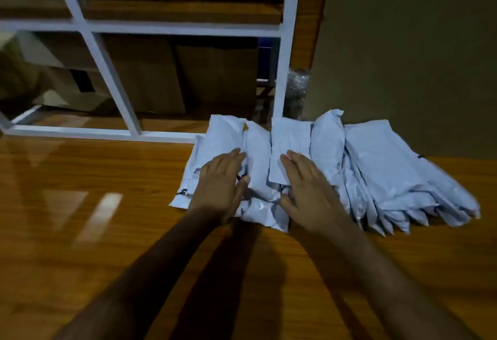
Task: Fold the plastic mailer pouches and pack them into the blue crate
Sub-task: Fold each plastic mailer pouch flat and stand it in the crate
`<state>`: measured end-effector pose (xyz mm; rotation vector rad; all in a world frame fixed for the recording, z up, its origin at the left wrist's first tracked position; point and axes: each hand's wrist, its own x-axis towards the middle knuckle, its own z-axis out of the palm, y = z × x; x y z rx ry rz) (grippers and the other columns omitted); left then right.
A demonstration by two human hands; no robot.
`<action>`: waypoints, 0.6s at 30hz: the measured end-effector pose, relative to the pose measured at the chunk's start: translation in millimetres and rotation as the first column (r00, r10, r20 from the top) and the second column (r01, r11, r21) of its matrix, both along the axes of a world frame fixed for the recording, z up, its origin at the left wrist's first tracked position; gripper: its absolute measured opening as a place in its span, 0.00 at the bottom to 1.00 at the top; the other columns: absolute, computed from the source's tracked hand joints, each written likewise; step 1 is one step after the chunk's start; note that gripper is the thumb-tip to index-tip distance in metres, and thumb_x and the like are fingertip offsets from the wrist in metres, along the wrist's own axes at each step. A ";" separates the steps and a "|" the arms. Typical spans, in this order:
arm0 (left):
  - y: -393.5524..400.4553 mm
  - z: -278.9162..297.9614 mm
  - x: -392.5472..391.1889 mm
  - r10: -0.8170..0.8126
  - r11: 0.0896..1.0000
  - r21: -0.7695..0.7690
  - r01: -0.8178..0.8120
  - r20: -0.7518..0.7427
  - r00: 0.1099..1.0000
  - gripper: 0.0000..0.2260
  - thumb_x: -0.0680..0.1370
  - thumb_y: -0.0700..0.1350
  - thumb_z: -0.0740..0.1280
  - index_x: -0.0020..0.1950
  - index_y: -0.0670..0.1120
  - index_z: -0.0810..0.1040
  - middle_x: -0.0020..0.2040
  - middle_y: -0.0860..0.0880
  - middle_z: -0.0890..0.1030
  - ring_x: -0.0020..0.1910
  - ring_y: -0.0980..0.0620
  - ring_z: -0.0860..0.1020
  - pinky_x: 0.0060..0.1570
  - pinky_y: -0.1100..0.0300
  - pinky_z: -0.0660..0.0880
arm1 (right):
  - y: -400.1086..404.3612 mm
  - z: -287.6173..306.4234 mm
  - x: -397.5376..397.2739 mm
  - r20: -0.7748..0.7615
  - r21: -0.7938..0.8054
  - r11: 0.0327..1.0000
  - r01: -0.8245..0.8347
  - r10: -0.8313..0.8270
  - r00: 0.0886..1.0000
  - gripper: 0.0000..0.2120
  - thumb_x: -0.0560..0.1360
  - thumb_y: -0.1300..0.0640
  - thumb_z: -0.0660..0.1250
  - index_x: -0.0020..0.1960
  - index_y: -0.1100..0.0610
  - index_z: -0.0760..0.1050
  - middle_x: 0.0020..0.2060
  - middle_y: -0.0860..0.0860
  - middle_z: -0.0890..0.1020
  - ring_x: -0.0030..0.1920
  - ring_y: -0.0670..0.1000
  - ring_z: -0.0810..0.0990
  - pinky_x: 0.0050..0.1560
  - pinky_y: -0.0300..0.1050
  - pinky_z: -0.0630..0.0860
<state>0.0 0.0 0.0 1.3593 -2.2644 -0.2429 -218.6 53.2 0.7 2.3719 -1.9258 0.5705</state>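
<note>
White plastic under both my palms: the pouches point(290, 138) lie in a row on the wooden table point(94, 232), folded into narrow strips whose long axes run away from me, toward the shelf frame point(285, 70) at the table's far edge. My left hand point(220, 183) rests flat on the strips at the left of the row, fingers straight and together, pointing away, thumb splayed toward the middle. My right hand point(306, 186) lies flat just beside it on the next strips, fingers extended the same way, thumb out to the left at the near ends. Neither hand grasps anything; both press down with released, straight fingers.

Between my two thumbs sits one narrow strip point(258, 156), and below it a crumpled near end bulges out toward me. That strip lies along my fingers, not across them, so I judge the next move turns on squeezing inward from both sides; the hands are about equally near it.

To the right, well apart from my hands, a fanned stack point(390, 173) of more pouches overlaps like shingles, its near ends pointing down-right. The plastic looks thin, wrinkled and glossy, so I expect it to slip and spring open if let go.

I see no blue crate for certain; a blue patch point(265, 57) shows behind the frame, too dark to name.
</note>
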 end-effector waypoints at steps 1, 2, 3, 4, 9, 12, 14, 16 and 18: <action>0.8 -5.6 -0.7 -0.006 1.000 -0.029 0.006 -0.020 1.000 0.23 0.84 0.55 0.56 0.78 0.50 0.64 0.79 0.50 0.64 0.77 0.49 0.61 0.75 0.50 0.56 | -0.8 -5.1 -2.6 -0.015 -0.025 1.000 -0.019 0.018 1.000 0.34 0.78 0.49 0.63 0.80 0.59 0.57 0.78 0.57 0.60 0.78 0.57 0.58 0.78 0.51 0.55; 1.5 -8.8 -0.5 -0.007 0.998 -0.060 0.006 -0.030 1.000 0.23 0.84 0.56 0.54 0.78 0.50 0.64 0.79 0.50 0.64 0.76 0.49 0.61 0.75 0.49 0.56 | -0.4 -6.3 -4.2 -0.013 -0.037 0.999 -0.017 0.017 1.000 0.32 0.79 0.51 0.63 0.79 0.59 0.59 0.78 0.57 0.61 0.77 0.57 0.59 0.77 0.50 0.55; 3.2 -13.7 -1.3 -0.016 0.995 -0.096 0.012 -0.039 0.999 0.24 0.84 0.57 0.53 0.78 0.50 0.64 0.79 0.50 0.64 0.76 0.49 0.62 0.75 0.48 0.57 | -0.2 -10.4 -6.3 -0.011 -0.078 0.997 -0.018 0.017 1.000 0.29 0.80 0.53 0.64 0.78 0.59 0.63 0.77 0.57 0.64 0.76 0.57 0.61 0.76 0.51 0.58; 6.0 -16.0 -1.5 -0.018 0.992 -0.125 0.011 -0.051 0.999 0.24 0.83 0.57 0.51 0.78 0.50 0.65 0.79 0.50 0.65 0.76 0.49 0.62 0.76 0.47 0.58 | 1.9 -11.6 -7.4 -0.026 -0.133 0.991 -0.009 0.005 1.000 0.25 0.80 0.54 0.64 0.76 0.58 0.67 0.75 0.57 0.68 0.74 0.58 0.64 0.74 0.52 0.62; 28.3 -23.5 -0.5 -0.040 0.969 -0.247 0.002 -0.147 0.988 0.24 0.83 0.55 0.56 0.78 0.49 0.65 0.78 0.49 0.66 0.75 0.48 0.63 0.74 0.45 0.61 | 28.8 -24.2 -10.1 0.159 -0.422 0.906 0.021 0.052 0.986 0.20 0.78 0.63 0.62 0.68 0.53 0.78 0.66 0.53 0.79 0.67 0.58 0.74 0.66 0.57 0.73; 58.0 -20.9 6.0 -0.054 0.949 -0.316 -0.010 -0.194 0.980 0.29 0.80 0.50 0.68 0.79 0.48 0.62 0.78 0.48 0.66 0.76 0.47 0.63 0.74 0.43 0.63 | 64.8 -20.1 -7.5 0.302 -0.552 0.833 -0.043 0.248 0.921 0.24 0.73 0.68 0.60 0.66 0.53 0.79 0.63 0.51 0.81 0.65 0.54 0.76 0.64 0.47 0.74; 81.7 -19.3 12.7 -0.063 0.935 -0.355 0.002 -0.161 0.985 0.34 0.77 0.49 0.72 0.80 0.50 0.60 0.79 0.48 0.64 0.77 0.47 0.62 0.74 0.43 0.62 | 94.0 -21.4 -4.6 0.251 -0.576 0.804 -0.147 0.344 0.905 0.27 0.71 0.72 0.62 0.64 0.51 0.80 0.63 0.49 0.81 0.63 0.53 0.76 0.62 0.46 0.74; 104.3 -20.8 20.3 -0.068 0.924 -0.381 0.034 -0.078 0.995 0.36 0.76 0.51 0.73 0.80 0.54 0.59 0.80 0.50 0.62 0.78 0.48 0.60 0.75 0.45 0.59 | 122.3 -26.6 -5.3 0.250 -0.543 0.813 -0.209 0.394 0.885 0.28 0.70 0.72 0.63 0.63 0.48 0.81 0.63 0.44 0.81 0.63 0.51 0.75 0.61 0.44 0.73; 124.2 -27.0 28.2 -0.070 0.903 -0.421 0.079 0.038 0.997 0.30 0.78 0.52 0.71 0.79 0.55 0.64 0.77 0.52 0.68 0.75 0.50 0.65 0.73 0.46 0.61 | 147.1 -34.7 -10.2 0.304 -0.448 0.859 -0.247 0.407 0.861 0.29 0.69 0.70 0.62 0.60 0.45 0.82 0.62 0.40 0.81 0.64 0.49 0.74 0.60 0.45 0.73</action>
